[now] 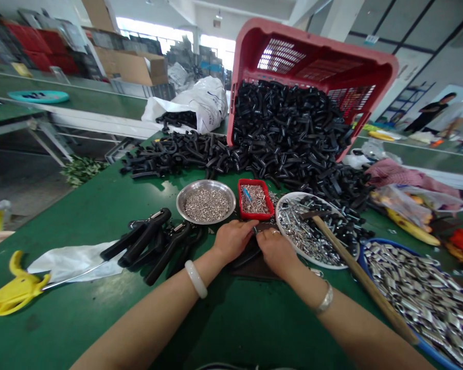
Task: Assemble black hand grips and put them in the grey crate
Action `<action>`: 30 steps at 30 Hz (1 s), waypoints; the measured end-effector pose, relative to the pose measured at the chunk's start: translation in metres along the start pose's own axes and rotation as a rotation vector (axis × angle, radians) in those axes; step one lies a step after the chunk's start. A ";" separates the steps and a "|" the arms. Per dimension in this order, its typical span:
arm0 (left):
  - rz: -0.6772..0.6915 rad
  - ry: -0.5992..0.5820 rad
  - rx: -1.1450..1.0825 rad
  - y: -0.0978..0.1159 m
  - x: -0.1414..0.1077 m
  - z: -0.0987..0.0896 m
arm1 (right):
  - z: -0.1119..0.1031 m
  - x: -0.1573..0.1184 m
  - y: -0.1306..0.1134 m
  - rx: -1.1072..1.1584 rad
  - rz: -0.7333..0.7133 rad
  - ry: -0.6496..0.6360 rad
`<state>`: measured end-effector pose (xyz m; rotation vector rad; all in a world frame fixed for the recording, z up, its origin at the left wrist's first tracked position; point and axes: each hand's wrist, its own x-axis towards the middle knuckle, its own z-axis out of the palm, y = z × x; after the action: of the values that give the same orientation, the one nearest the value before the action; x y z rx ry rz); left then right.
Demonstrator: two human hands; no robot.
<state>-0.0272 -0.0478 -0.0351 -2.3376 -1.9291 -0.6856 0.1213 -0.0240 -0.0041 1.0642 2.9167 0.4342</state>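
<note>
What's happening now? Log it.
left hand, right hand: close together over black handle | red tray: just beyond | hammer: across white plate

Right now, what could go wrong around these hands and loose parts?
The left grip is close to the small red tray; a bump might scatter its pieces.
The wooden-handled hammer lies across the white dish, near the right forearm, so a nudge could shift it.
Black parts heaped from the tipped red crate might slide.

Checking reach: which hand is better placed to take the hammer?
Right hand, I'd judge: it is nearer the hammer, which lies across the white tray; the left hand is farther off.
</note>
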 end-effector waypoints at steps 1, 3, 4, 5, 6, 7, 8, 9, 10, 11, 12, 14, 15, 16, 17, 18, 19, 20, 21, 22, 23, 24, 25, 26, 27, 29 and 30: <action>0.004 0.000 0.007 0.000 0.000 -0.001 | -0.001 0.000 -0.002 -0.012 -0.001 0.004; 0.011 -0.002 0.023 0.002 -0.001 -0.003 | 0.000 -0.003 -0.003 -0.010 -0.011 0.011; 0.018 -0.005 0.034 0.003 0.000 -0.003 | 0.002 -0.006 -0.001 0.009 -0.018 0.020; 0.028 -0.010 0.047 0.004 0.001 -0.003 | 0.006 -0.010 0.002 0.043 -0.024 0.035; 0.041 -0.017 0.064 0.006 0.002 -0.002 | 0.010 -0.015 0.005 0.094 -0.028 0.063; 0.057 -0.026 0.084 0.007 0.004 -0.001 | 0.015 -0.020 0.008 0.157 -0.030 0.103; 0.073 -0.035 0.107 0.008 0.006 0.000 | 0.020 -0.025 0.012 0.225 -0.026 0.151; 0.091 -0.043 0.131 0.009 0.007 0.002 | 0.025 -0.031 0.014 0.289 -0.019 0.202; 0.109 -0.048 0.154 0.009 0.009 0.003 | 0.030 -0.036 0.016 0.343 -0.008 0.247; 0.128 -0.050 0.175 0.009 0.010 0.004 | 0.035 -0.041 0.017 0.384 0.003 0.281; 0.153 -0.051 0.190 0.008 0.011 0.004 | 0.039 -0.044 0.018 0.412 0.012 0.304; 0.221 -0.056 0.204 0.006 0.013 0.002 | 0.044 -0.048 0.017 0.449 0.024 0.321; 0.256 -0.062 0.207 0.004 0.014 0.000 | 0.046 -0.049 0.016 0.463 0.026 0.327; 0.287 -0.070 0.211 0.003 0.015 -0.002 | 0.047 -0.049 0.016 0.475 0.028 0.334; 0.310 -0.079 0.215 0.002 0.016 -0.005 | 0.048 -0.049 0.015 0.486 0.031 0.343; 0.327 -0.088 0.222 0.002 0.017 -0.007 | 0.049 -0.049 0.015 0.496 0.036 0.352; 0.340 -0.098 0.232 0.003 0.018 -0.008 | 0.049 -0.049 0.015 0.504 0.041 0.360; 0.357 -0.109 0.245 0.005 0.019 -0.010 | 0.049 -0.049 0.016 0.512 0.045 0.366; 0.380 -0.122 0.261 0.007 0.020 -0.011 | 0.050 -0.049 0.016 0.518 0.048 0.371; 0.411 -0.135 0.283 0.010 0.020 -0.012 | 0.050 -0.050 0.017 0.522 0.051 0.375; 0.439 -0.146 0.313 0.013 0.019 -0.012 | 0.050 -0.050 0.017 0.525 0.054 0.379; 0.460 -0.155 0.348 0.017 0.018 -0.013 | 0.051 -0.051 0.017 0.525 0.057 0.382; 0.472 -0.163 0.382 0.020 0.017 -0.013 | 0.052 -0.052 0.017 0.524 0.062 0.385; 0.480 -0.172 0.410 0.023 0.016 -0.013 | 0.053 -0.052 0.016 0.522 0.066 0.386; 0.488 -0.181 0.431 0.025 0.015 -0.013 | 0.053 -0.052 0.015 0.521 0.072 0.385; 0.510 -0.204 0.443 0.027 0.013 -0.014 | 0.054 -0.050 0.012 0.518 0.084 0.373; 0.523 -0.218 0.437 0.027 0.013 -0.015 | 0.052 -0.049 0.012 0.516 0.085 0.364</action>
<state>-0.0045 -0.0461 -0.0105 -2.5135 -1.2458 0.0309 0.1719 -0.0333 -0.0557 1.2754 3.4246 -0.1655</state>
